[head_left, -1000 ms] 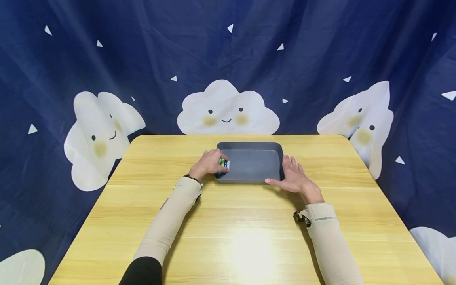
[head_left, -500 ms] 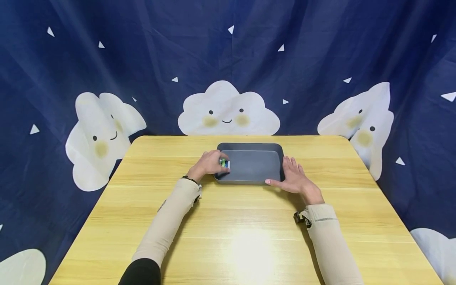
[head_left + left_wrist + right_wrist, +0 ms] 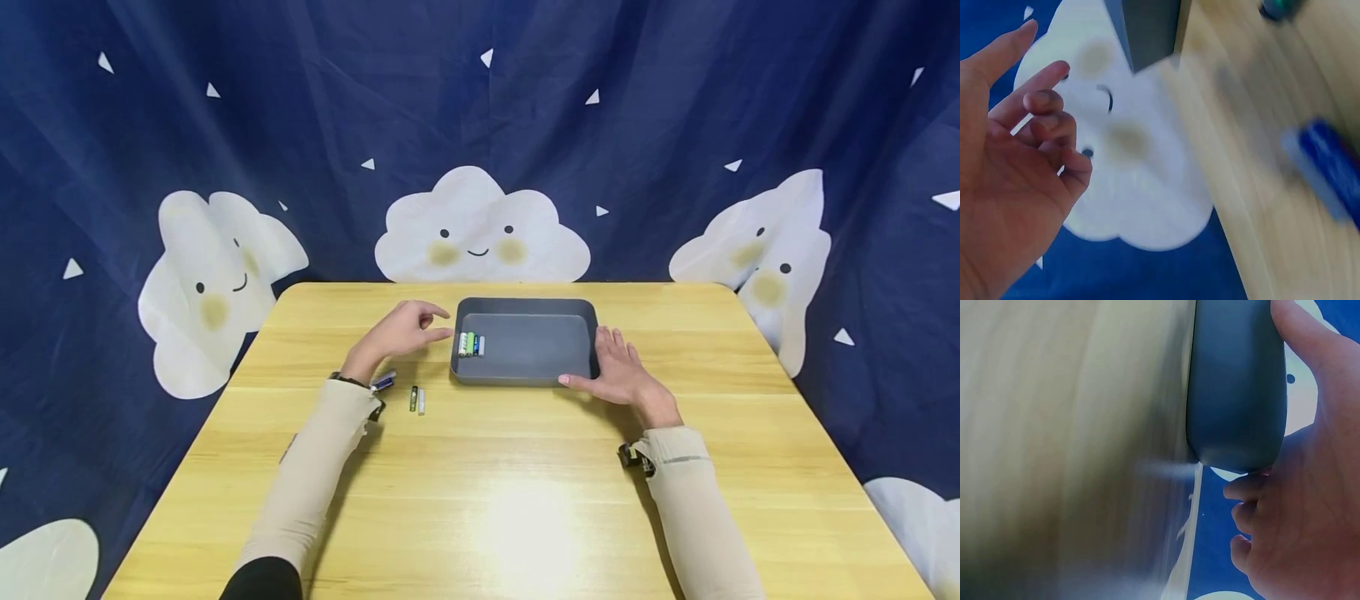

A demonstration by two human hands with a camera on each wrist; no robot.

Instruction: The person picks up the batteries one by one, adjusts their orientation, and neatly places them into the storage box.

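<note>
Blurrily, the left wrist view crops a blue battery (image 3: 1334, 164).

Eight visible batteries (image 3: 470, 344), one tray (image 3: 536, 346), one table (image 3: 450, 475).

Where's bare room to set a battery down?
Free: the gray rectangular tray, right of its multicolored cylindrical batteries; the pale wooden table before the tray, between the beige sleeves. Crowded: the tray's left end; the table near the left hand, where loose batteries lie.

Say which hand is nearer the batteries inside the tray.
Left. The left hand is just left of the tray, near the batteries; the right hand is at the tray's right end.
</note>
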